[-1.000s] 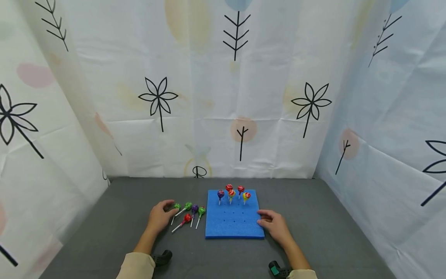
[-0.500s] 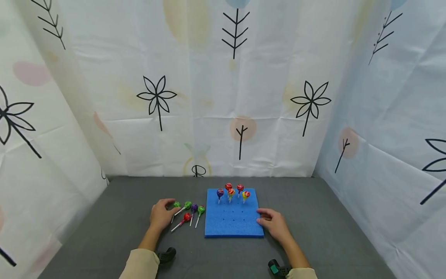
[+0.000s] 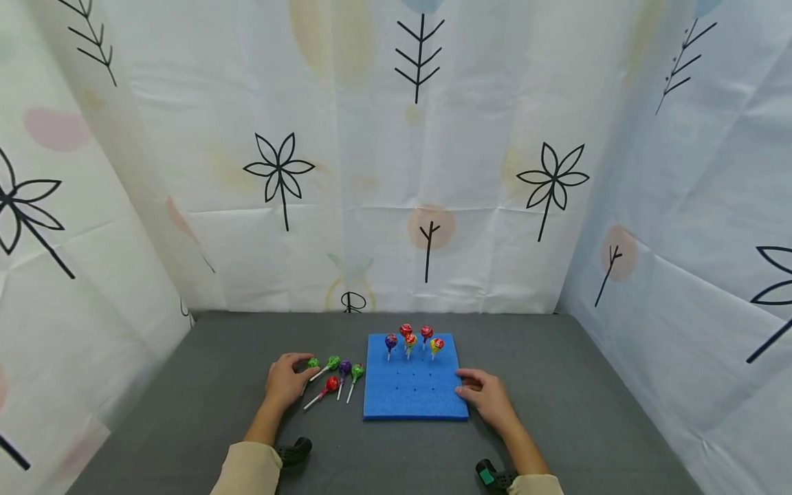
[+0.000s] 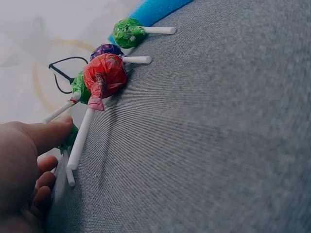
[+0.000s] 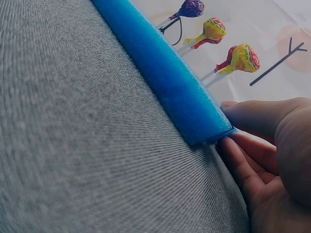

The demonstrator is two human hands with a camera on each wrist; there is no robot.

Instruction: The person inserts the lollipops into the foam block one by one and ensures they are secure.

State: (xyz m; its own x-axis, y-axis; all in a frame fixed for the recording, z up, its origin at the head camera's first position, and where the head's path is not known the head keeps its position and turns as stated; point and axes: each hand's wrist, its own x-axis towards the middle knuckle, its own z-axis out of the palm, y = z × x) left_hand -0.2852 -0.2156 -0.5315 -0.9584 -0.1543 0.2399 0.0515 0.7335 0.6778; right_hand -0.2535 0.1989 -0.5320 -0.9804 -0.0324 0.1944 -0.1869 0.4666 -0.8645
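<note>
Steadying the blue foam board (image 3: pixel 413 402) with our right hand (image 3: pixel 489 400) – thumb on top, fingers at its edge – our left hand (image 3: pixel 284 381) pinches a green lollipop (image 3: pixel 313 364).

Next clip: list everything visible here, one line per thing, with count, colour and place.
Square blue foam board with small holes: one, blue, on the table, centre.
Wrapped lollipops standing in the foam board: five, purple, red, orange-red, red, yellow-red, along its far edge.
Loose wrapped lollipops lying on the table: five, three green, one purple, one red, left of the board.
Grey fabric-covered table: one.
Printed curtain backdrop: pale, black leaf drawings, on three sides.
Left hand: pinches the leftmost green lollipop.
Right hand: holds the board's right edge.
Wrist-worn devices: two, dark, at the cream sleeves.
</note>
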